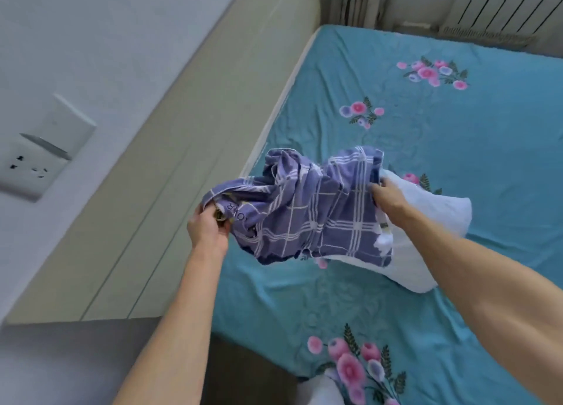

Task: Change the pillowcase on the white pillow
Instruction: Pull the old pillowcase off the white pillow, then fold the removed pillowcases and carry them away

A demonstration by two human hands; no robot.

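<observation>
L hand [208,228] & R hand [386,196] both fisted, arms outstretched fwd.

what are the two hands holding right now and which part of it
Both grip the purple checked pillowcase: the left hand its bunched end by the headboard, the right hand its edge where the white pillow sticks out.

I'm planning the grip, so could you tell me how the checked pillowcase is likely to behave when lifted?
The purple checked pillowcase is probably floppy: it bunches and sags between the left hand and right hand. It looks light, and it may snag on the white pillow.
</observation>
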